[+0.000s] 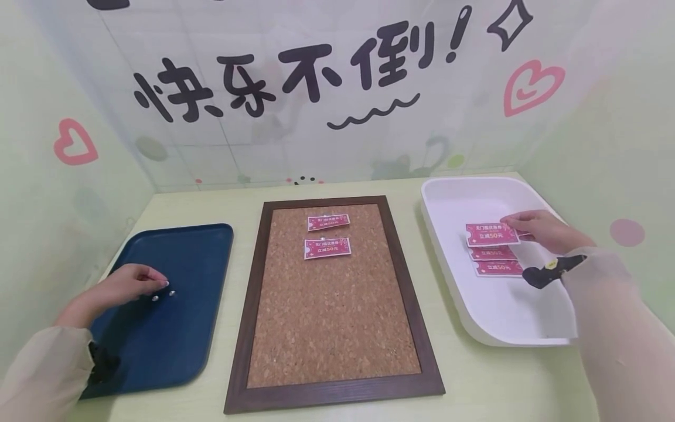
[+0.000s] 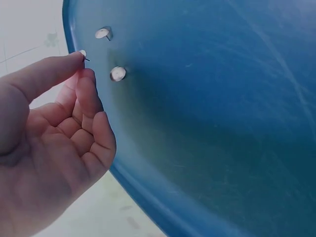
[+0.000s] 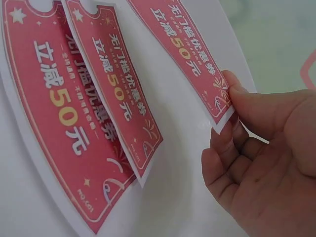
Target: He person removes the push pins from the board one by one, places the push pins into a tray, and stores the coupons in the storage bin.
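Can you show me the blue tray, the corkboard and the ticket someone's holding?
Blue tray (image 1: 174, 346): head view, on its bare floor.
Corkboard (image 1: 332, 316): head view, on bare cork below the pinned tickets (image 1: 327, 248).
Held ticket (image 3: 181, 53): right wrist view, on its printed front.

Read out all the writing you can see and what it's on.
"快乐不倒!": back wall.
"无门槛优惠券": coupon in the right hand, two coupons in the white tray, two coupons on the corkboard.
"立减50元": the same five coupons.
"NO.": coupon corners, right wrist view; following characters too blurred.
Coupons' fine middle line: too small.
Mark on the black wristband: too small.
Black strokes, top edge: cut off.
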A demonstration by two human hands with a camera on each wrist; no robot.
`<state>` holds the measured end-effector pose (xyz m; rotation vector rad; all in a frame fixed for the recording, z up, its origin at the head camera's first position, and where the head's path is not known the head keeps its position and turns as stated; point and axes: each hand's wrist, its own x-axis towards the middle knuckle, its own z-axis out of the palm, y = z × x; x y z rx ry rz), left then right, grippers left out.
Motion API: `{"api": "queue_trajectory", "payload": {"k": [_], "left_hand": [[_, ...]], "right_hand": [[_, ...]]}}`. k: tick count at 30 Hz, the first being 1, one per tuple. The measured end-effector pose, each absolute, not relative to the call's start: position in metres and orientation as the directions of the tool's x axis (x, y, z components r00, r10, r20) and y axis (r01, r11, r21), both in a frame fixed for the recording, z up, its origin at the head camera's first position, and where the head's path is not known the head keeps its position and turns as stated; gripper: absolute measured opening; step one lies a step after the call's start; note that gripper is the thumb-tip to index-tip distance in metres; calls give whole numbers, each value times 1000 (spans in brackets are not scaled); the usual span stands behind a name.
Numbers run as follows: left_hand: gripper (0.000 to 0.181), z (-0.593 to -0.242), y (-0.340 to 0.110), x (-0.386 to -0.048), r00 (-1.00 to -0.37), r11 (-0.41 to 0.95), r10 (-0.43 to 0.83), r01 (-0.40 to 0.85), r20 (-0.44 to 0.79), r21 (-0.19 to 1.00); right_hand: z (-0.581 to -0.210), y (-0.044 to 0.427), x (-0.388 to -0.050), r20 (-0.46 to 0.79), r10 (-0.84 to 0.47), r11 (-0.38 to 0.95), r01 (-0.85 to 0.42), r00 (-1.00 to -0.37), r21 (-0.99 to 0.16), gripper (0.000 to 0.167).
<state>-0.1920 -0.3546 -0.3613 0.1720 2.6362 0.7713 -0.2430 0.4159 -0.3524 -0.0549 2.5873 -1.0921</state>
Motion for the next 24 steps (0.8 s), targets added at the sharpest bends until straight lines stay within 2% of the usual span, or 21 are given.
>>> {"api": "queue_trajectory", "payload": {"k": [6, 15, 24], "left_hand": [[27, -367, -356, -194, -919, 840, 209, -7, -335, 542], [26, -371, -356, -194, -921, 849, 191, -18, -340, 528], [25, -374, -355, -192, -924, 850, 195, -8, -329, 527]], "right_hand": [[-363, 419, -245, -285, -146, 664, 120, -947, -738, 57], [-373, 420, -247, -284, -125, 713, 113, -951, -692, 56], [-382, 421, -249, -267, -86, 701, 132, -960, -701, 58]]}}
